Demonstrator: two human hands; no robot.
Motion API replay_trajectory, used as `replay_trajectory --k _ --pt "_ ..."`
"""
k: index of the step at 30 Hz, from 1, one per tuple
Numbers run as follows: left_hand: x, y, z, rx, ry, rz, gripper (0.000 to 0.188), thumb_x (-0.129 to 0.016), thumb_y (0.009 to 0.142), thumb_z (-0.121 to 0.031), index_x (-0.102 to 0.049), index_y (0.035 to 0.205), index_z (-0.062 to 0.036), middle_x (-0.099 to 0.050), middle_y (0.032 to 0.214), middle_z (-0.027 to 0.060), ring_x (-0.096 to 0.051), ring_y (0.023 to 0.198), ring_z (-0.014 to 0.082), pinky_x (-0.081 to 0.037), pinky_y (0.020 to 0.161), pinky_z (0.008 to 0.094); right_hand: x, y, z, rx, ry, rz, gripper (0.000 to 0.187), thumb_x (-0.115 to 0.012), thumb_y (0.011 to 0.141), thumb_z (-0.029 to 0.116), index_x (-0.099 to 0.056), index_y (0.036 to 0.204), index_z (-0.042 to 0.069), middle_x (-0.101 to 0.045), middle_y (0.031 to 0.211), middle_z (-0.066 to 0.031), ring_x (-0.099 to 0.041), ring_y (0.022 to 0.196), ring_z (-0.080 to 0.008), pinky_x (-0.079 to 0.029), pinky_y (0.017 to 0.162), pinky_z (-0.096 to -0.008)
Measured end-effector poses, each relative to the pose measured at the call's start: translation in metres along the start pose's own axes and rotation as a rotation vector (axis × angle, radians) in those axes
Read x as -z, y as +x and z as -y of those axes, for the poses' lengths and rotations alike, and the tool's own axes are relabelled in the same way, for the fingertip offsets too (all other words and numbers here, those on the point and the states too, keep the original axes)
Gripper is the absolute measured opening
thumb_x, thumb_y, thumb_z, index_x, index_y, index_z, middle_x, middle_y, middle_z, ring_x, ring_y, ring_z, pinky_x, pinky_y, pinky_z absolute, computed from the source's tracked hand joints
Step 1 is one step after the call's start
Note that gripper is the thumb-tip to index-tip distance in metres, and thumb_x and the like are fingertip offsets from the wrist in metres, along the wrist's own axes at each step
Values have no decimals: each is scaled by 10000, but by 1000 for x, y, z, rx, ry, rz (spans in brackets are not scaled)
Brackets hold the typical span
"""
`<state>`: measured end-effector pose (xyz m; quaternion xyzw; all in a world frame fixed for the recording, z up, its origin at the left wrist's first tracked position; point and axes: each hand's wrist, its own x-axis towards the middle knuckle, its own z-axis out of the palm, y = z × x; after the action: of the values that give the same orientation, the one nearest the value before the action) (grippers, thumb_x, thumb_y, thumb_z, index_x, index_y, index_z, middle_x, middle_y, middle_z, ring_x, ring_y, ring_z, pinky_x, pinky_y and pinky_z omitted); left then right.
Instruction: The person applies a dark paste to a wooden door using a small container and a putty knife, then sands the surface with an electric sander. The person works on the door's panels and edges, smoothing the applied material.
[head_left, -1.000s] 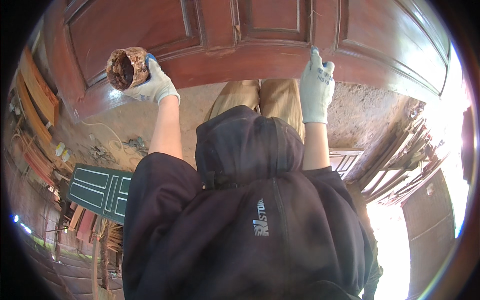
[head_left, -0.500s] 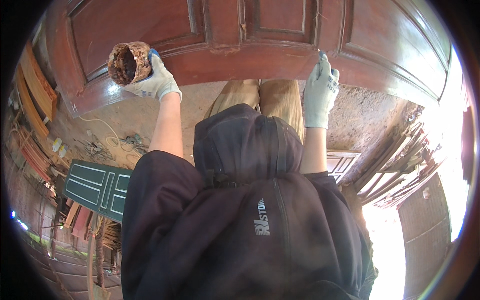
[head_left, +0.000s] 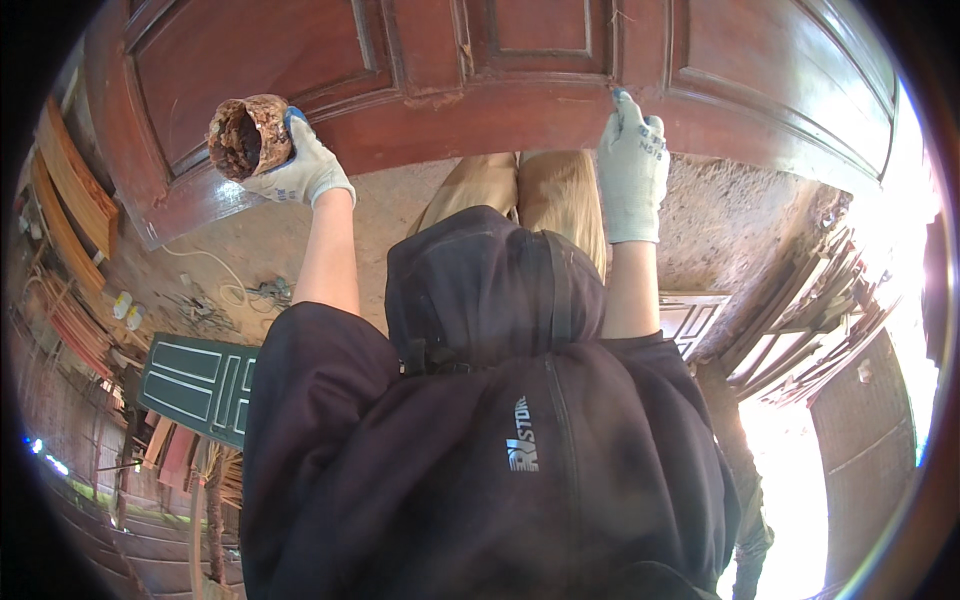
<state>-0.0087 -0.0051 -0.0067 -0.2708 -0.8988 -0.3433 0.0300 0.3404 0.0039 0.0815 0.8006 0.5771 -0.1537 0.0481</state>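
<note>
In front of me lies a reddish-brown panelled wooden door (head_left: 500, 120), its near edge by my knees. My left hand (head_left: 305, 165), in a white glove with blue fingertips, grips a round can (head_left: 272, 130) caked with brown crust. The can tilts so that its dark open mouth faces left, above the door's left part. My right hand (head_left: 633, 175), gloved the same way, is closed at the near rail of the door. Its index finger points forward along the wood. Whatever its fingers may hold is too small or hidden to name.
A green panelled door (head_left: 195, 390) lies to my left, near a pale hose (head_left: 232, 285) and wooden boards (head_left: 75, 190). More stacked wood strips (head_left: 810, 310) lie on the right, beside a pale panelled piece (head_left: 693, 315).
My right hand has moved slightly left and forward along the door's near rail. My left hand, still holding the can, has shifted a little left and nearer. The whole view has turned slightly.
</note>
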Motion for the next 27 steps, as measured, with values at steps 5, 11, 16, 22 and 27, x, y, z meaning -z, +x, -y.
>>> replay_trajectory --k 5,11,16,22,27 --pt "-3 1 9 -19 101 -7 1028 -896 707 -366 -275 1416 46 -448 1343 233 -511 1228 353 -442 1047 482 -1 2 5 -41 -59 32 344 -505 1002 233 -574 1331 162 -610 1066 -220 -688 849 -411 -570 709 -483" --pt "1 -2 -2 17 64 -18 1013 -894 712 -358 -278 1411 41 -461 1329 233 -518 1219 354 -447 1045 475 1 2 -16 1 113 -34 340 -511 1002 258 -599 1326 203 -620 1019 -217 -670 881 -399 -552 764 -494" --pt "1 -1 -4 -5 73 5 1004 -897 712 -351 -284 1406 37 -468 1318 229 -521 1215 353 -450 1043 473 -8 -1 -12 -7 42 -3 352 -512 1002 246 -579 1342 190 -609 1058 -223 -680 861 -399 -560 735 -491" --pt "3 0 -4 -26 63 -22 991 -899 709 -357 -293 1389 34 -475 1300 226 -520 1216 356 -454 1040 480 -3 -2 -16 31 107 -22 350 -510 1005 231 -567 1347 187 -598 1061 -212 -684 817 -390 -566 695 -478" --pt "1 -1 -9 9 55 -12 994 -901 704 -368 -297 1381 39 -475 1299 229 -523 1215 365 -454 1043 482 -5 -8 -10 -14 63 53 347 -498 1009 234 -569 1347 204 -602 1062 -203 -675 881 -406 -549 765 -499"
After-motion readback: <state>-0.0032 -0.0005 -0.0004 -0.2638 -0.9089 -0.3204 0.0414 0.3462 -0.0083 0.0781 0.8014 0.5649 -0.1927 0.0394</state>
